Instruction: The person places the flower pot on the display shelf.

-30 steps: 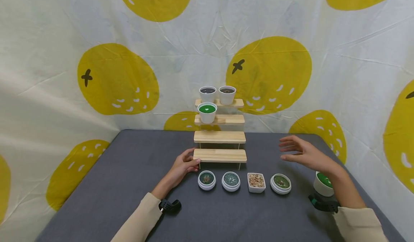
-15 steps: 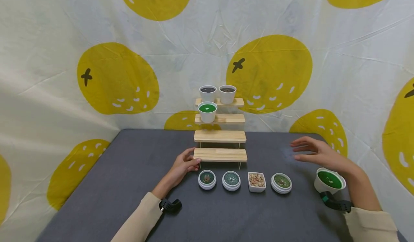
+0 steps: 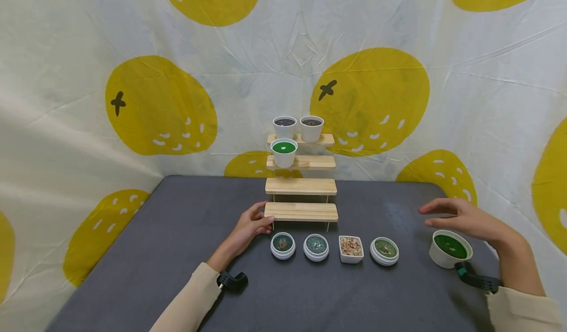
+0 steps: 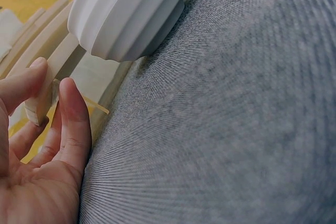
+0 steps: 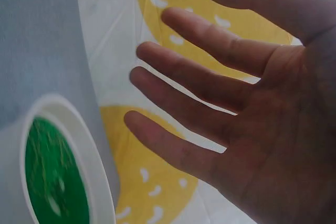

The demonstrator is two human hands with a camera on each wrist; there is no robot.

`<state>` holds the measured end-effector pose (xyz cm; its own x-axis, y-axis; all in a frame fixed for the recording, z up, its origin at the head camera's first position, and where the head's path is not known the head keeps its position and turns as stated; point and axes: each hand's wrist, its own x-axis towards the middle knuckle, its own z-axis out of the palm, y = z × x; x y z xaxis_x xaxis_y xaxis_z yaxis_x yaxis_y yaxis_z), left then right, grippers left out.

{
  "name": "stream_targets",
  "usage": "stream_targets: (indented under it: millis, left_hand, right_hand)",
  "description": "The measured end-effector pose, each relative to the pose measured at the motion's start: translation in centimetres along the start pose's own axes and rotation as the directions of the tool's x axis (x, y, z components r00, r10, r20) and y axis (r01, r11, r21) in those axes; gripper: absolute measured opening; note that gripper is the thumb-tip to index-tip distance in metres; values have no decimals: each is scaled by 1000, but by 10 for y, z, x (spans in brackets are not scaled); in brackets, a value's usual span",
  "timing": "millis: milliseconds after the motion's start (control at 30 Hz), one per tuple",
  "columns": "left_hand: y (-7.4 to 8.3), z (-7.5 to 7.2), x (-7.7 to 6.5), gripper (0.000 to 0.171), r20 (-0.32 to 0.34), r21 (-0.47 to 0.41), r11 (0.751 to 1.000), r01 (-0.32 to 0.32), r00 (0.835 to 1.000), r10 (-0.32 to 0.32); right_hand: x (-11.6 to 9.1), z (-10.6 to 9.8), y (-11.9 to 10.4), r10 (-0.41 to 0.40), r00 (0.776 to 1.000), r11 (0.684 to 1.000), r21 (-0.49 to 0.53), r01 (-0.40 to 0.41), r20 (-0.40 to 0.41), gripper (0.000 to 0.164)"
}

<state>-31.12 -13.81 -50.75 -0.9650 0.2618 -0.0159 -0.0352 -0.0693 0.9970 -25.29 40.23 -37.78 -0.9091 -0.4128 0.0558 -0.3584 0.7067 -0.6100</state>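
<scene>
A tiered wooden display stand stands at mid-table. My left hand pinches the left end of its lowest step; in the left wrist view the thumb lies on one face of the board, fingers at the other. My right hand hovers at the right, fingers spread and palm bare in the right wrist view. Just below it, a white cup with a green filling sits on the table. A similar green cup stands on the stand's second step from the top. Two white cups with dark fillings share the top step.
A row of small dishes fronts the stand: a round dark-green one, a round grey-green one, a square one of chopped bits and a round mossy one. Patterned fabric hangs behind the grey table.
My right hand has moved rightward and toward me, from beside the stand to above the green cup, which now shows fully. My left hand keeps its grip on the lowest step.
</scene>
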Motion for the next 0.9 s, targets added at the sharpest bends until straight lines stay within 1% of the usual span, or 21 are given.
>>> stream_targets:
  millis: [67,133,233,333,433,533,600,667,733,800,900]
  left_hand:
    - [0,0,0,69,2,3,1000,0,1000,0]
    - [1,1,0,69,4,5,1000,0,1000,0]
    - [0,1,-1,69,7,9,1000,1,1000,-1]
    - [0,1,-1,70,6,13,1000,3,1000,-3]
    - [-1,1,-1,70,5,15,1000,4,1000,-4]
    - [-2,1,0,69,9,15,1000,3,1000,-3]
    - [-3,1,0,69,10,10,1000,2,1000,-2]
    - [-3,0,0,69,8,2,1000,-2,1000,2]
    - [-2,0,0,69,7,-2,1000,-10,1000,10]
    - [-2,0,0,69,8,-4,1000,-14,1000,14]
    - [-2,0,-1,70,14,1,1000,-13,1000,13]
  right_hand:
    - [-4,-3,6,5,1000,1000,-19,-4,19,29]
    - [-8,-4,12,23,999,1000,-14,-22,25,29]
    - [-15,-9,22,47,999,999,10,-48,23,27]
    - [-22,-14,32,67,997,996,64,-69,36,24]
    - [-27,-18,43,88,991,986,135,-101,100,26]
    - [-31,-22,52,113,976,972,184,-147,186,28]
    - [-34,-24,56,122,970,966,201,-165,210,29]
    - [-35,-26,58,120,973,964,209,-162,200,33]
    - [-36,-27,59,122,978,965,209,-156,168,37]
    - [-37,-27,61,107,984,971,199,-135,141,42]
    - [-40,-25,66,100,981,973,187,-131,168,49]
